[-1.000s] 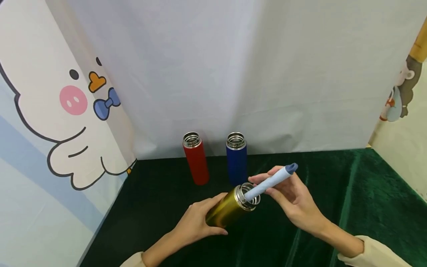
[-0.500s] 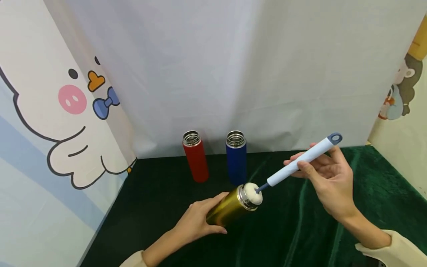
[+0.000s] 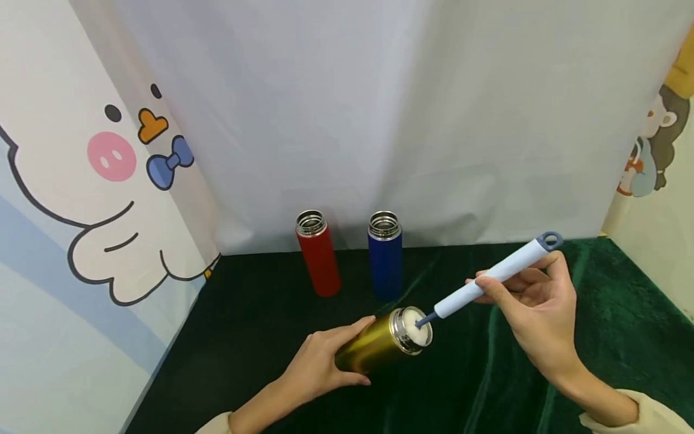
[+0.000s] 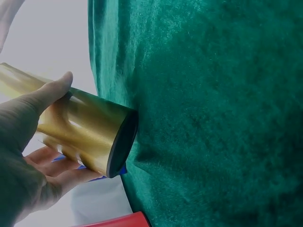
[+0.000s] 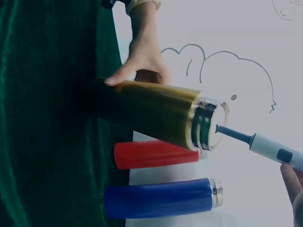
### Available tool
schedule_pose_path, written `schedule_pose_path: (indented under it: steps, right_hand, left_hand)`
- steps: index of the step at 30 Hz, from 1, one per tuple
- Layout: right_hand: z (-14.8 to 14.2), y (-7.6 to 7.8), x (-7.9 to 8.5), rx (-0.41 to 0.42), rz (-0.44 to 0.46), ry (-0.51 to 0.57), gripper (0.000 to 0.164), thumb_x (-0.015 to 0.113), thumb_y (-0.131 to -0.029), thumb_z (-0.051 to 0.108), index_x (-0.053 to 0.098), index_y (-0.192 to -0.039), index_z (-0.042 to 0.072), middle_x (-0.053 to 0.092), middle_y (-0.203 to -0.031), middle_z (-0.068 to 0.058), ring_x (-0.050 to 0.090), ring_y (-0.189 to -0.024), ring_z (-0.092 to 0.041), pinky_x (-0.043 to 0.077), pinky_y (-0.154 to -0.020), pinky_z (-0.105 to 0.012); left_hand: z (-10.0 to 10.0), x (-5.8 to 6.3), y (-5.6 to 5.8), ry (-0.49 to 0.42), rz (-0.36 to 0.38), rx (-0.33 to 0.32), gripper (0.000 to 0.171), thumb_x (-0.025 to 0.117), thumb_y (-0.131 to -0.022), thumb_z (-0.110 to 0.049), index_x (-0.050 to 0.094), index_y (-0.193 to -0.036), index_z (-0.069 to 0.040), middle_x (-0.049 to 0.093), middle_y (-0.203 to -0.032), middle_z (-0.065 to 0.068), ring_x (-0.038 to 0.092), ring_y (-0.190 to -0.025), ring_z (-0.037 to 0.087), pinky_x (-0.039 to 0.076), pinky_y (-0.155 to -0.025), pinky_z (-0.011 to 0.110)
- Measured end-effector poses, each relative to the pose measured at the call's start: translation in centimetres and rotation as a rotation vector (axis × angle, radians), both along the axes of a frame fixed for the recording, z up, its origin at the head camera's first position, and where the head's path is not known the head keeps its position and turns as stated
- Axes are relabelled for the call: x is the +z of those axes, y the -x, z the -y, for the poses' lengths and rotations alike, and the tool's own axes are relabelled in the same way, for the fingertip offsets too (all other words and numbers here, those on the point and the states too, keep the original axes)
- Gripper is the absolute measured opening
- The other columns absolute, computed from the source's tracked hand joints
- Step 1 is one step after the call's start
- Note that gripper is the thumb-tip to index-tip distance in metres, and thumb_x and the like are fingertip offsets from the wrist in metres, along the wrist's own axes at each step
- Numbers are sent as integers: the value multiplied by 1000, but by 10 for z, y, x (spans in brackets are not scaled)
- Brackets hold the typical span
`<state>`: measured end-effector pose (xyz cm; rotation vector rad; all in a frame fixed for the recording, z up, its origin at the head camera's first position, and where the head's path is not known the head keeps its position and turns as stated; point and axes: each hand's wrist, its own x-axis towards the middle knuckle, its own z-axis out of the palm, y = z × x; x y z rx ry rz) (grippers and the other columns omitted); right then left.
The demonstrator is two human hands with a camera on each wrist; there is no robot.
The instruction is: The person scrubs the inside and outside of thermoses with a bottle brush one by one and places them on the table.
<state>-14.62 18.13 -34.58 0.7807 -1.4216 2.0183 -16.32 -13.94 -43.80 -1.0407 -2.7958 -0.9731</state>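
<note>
Green velvety desk (image 3: pixel 439 392) below — your left fingers (image 3: pixel 347 334) grip a gold metal bottle (image 3: pixel 374 348), right fingers (image 3: pixel 499 292) pinch a blue-handled sponge brush (image 3: pixel 509 265).

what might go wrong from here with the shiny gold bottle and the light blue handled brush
The left hand grips the tilted shiny gold bottle near its base, so a hard push might twist it loose.

The brush's round white head fills most of the opening and might jam.

The upright cylindrical red bottle and blue bottle stand close behind; a bump could topple one.
</note>
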Motion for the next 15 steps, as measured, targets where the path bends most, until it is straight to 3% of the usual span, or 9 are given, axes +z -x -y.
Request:
schedule_pose_path:
  steps: [3, 6, 10, 15]
  right_hand:
    - [6, -4, -6, -23, -4, -59, 45, 59, -80, -34, 50, -114, -6, 77, -99, -15, 78, -88, -21, 63, -71, -29]
    - [15, -9, -20, -24, 64, -206, 41, 66, -79, -29, 48, -111, -10, 79, -103, -5, 78, -90, -15, 62, -74, -27]
    - [28, -14, -39, 51, 141, -380, 39, 68, -81, -25, 46, -111, -13, 78, -113, 6, 76, -100, -11, 62, -81, -28]
    - [27, -8, -36, 94, 111, -361, 44, 58, -91, -22, 42, -131, -17, 75, -123, 1, 73, -110, -14, 59, -91, -28]
  left_hand:
    - [0, 1, -1, 3, 6, 2, 96, 91, -76, -35, 40, -156, -36, 66, -138, -2, 68, -112, 12, 58, -94, 37]
    - [-2, 2, 0, 18, 2, 4, 95, 91, -76, -36, 39, -156, -37, 66, -138, -3, 67, -111, 11, 58, -94, 38]
    - [-1, 5, -2, 37, 0, 6, 94, 90, -78, -37, 39, -156, -36, 67, -138, -2, 67, -110, 11, 58, -94, 38]
    - [2, 5, -7, 39, 17, 19, 92, 88, -80, -36, 38, -157, -33, 65, -139, 1, 67, -112, 14, 58, -96, 39]
